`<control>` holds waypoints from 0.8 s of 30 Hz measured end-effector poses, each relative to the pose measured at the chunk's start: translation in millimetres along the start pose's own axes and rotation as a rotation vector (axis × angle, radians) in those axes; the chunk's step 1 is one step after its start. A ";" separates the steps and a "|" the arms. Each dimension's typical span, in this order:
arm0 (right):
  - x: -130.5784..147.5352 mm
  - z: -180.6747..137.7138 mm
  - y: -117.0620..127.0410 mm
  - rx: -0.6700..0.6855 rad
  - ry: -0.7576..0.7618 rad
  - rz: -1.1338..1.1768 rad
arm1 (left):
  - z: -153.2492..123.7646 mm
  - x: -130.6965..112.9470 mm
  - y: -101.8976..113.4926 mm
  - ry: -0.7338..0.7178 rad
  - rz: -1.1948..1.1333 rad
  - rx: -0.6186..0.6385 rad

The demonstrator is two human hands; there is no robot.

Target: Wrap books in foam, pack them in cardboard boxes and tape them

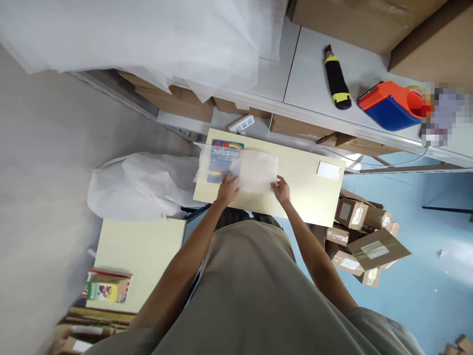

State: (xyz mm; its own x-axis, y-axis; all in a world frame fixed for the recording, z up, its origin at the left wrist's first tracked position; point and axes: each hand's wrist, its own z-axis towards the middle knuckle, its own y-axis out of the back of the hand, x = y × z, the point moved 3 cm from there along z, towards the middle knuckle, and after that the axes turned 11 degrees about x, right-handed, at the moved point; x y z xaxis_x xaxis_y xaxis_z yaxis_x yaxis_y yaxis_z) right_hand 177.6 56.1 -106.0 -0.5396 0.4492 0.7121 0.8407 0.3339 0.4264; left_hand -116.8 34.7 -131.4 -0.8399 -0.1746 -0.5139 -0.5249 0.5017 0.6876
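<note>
A colourful book (220,159) with a blue cover lies on a pale yellow tabletop (303,187), partly under a translucent white foam sheet (254,170). My left hand (227,190) presses flat on the sheet's near left part, fingers spread over the book's edge. At the sheet's near right corner, my right hand (281,190) pinches the sheet's edge. A small white label (328,170) lies on the tabletop to the right.
A black-and-yellow utility knife (337,79) and an orange-blue tape dispenser (391,104) rest on the grey shelf behind. Taped cardboard boxes (364,236) pile up on the blue floor to the right. White foam wrap (136,185) bulges left; another book (107,286) lies on a second table.
</note>
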 end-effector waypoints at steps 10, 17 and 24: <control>-27.7 6.6 18.8 0.065 0.026 0.004 | 6.1 4.1 8.3 0.067 -0.018 0.008; -31.2 4.0 -2.9 0.026 0.001 0.088 | 8.1 25.3 35.1 0.071 0.056 -0.019; -20.5 -1.2 -26.4 -0.003 -0.028 0.091 | -4.2 42.4 56.7 0.040 0.073 -0.129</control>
State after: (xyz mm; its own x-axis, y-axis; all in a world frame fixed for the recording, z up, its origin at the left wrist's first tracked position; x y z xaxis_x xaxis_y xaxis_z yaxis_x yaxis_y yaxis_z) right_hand 166.5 37.1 -131.2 -0.4622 0.5009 0.7317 0.8863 0.2884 0.3624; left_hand -182.7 52.3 -112.0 -0.8800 -0.1766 -0.4410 -0.4734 0.4022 0.7837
